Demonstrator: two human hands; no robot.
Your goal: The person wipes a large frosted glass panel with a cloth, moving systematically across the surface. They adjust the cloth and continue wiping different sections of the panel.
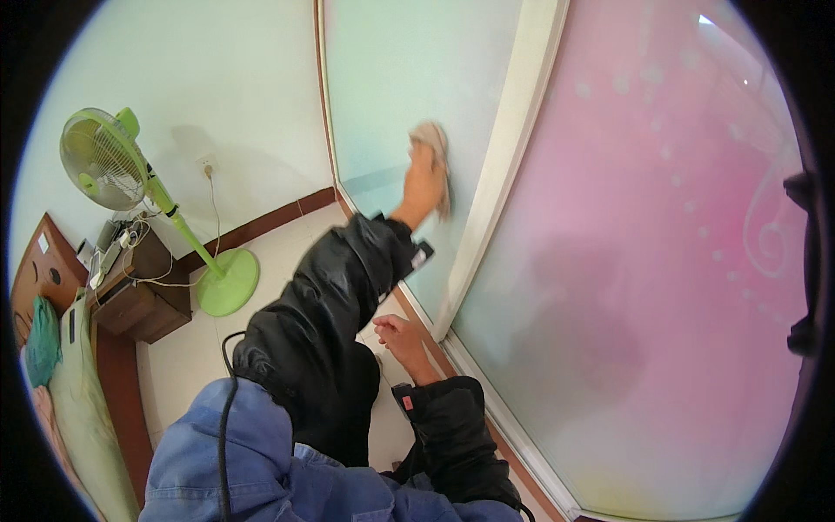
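My left hand [423, 183] grips a beige cloth [431, 133] and presses it against a pale green frosted glass sliding door panel [385, 111]. The hand and cloth look slightly blurred. Part of the cloth hangs below the fingers along the glass. Lower down, my right hand [401, 342] is held in the air with nothing visible in it, its fingers loosely bent and slightly apart. It is close to the foot of the white door frame [499, 169]. Black sleeve covers reach over both forearms.
To the right stands a pink patterned glass panel [626, 215]. A green pedestal fan [225, 284] stands at left, its cord running to a wall socket [207, 162]. Beside it are a brown bedside cabinet [147, 303] carrying cables and a bed with a brown side board [121, 391].
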